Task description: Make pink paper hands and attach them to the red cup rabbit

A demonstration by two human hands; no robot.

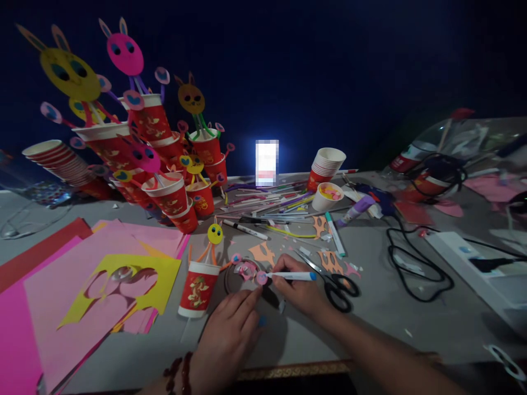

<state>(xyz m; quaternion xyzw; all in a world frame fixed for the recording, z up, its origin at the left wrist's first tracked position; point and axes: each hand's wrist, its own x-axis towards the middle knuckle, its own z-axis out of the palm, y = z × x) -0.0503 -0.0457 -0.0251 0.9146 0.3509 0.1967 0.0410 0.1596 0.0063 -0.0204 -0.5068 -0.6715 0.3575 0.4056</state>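
Note:
My right hand (293, 288) is closed around a blue marker (294, 276), its tip at a small pink paper circle (262, 278). The fingertips of my left hand (234, 323) hold the circle's near edge against the table. Just beyond lies a roll of tape (228, 280), partly hidden by pink paper bits. To the left stands a red paper cup (199, 291) with a yellow rabbit-face figure (214, 233) on orange stems; another small pink circle (236, 258) is near it. Black-handled scissors (341, 288) lie right of my right hand.
Several red cups with rabbit figures (164, 195) crowd the back left. Coloured paper sheets (69, 307) cover the left side. Pens and sticks (267, 203) lie behind, near stacked cups (326, 164). A black cable (411, 296) and white power strip (473, 269) are on the right.

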